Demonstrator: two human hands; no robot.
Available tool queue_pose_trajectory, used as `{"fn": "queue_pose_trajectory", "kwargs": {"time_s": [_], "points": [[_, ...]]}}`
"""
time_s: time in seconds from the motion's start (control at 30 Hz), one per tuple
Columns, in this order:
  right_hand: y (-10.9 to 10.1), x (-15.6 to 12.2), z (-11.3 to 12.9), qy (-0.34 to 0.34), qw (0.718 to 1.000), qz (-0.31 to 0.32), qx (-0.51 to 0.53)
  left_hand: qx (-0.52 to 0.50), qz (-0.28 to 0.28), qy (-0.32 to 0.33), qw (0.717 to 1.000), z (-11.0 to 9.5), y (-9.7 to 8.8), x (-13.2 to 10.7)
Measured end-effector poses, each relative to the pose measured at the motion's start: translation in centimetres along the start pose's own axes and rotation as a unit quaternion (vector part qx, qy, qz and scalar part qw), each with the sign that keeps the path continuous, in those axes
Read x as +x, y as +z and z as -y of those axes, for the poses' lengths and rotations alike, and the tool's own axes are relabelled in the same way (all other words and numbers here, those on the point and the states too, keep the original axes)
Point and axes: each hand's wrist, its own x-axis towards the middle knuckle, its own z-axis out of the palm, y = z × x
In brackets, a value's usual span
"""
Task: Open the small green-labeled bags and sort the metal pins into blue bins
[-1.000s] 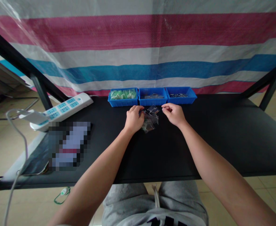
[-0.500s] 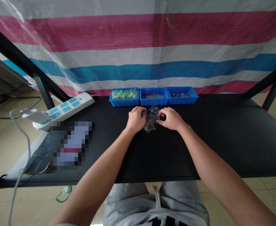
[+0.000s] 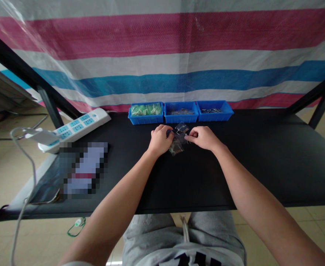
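Note:
Small clear plastic bags (image 3: 176, 146) with tiny parts inside lie on the black table between my two hands. Curled fingers of my left hand (image 3: 160, 140) rest at the left edge of the bags, closed around a small dark thing that is mostly hidden. My right hand (image 3: 202, 137) is at the other side, thumb and forefinger pinching thin silvery metal pins (image 3: 187, 136) over the bags. Another clear bag (image 3: 182, 128) lies just behind, towards the bins.
Three blue bins stand in a row behind my hands: the left bin (image 3: 146, 120) has green and whitish packets, the middle bin (image 3: 181, 118) small clear packets, the right bin (image 3: 216, 117) thin metal pieces. A white power strip (image 3: 76, 129) and a blurred phone-like object (image 3: 87, 166) lie left.
My right thumb and fingers have drawn closer together on the metal pins. The left hand stays in nearly the same place, and the view has shifted slightly.

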Motion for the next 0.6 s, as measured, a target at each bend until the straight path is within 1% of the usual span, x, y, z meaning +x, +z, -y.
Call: {"fn": "queue_pose_trajectory", "kwargs": {"time_s": [0.33, 0.5, 0.6], "points": [[0.05, 0.08, -0.02, 0.018, 0.999, -0.005, -0.044, 0.002, 0.017, -0.006, 1.0, -0.33, -0.28, -0.05], [0.12, -0.16, 0.41, 0.053, 0.993, 0.006, -0.11, -0.001, 0.017, -0.004, 1.0, -0.34, -0.24, -0.06], [0.46, -0.16, 0.54, 0.059, 0.989, -0.02, -0.134, 0.01, 0.01, -0.004, 1.0, -0.57, -0.36, -0.06]]}}
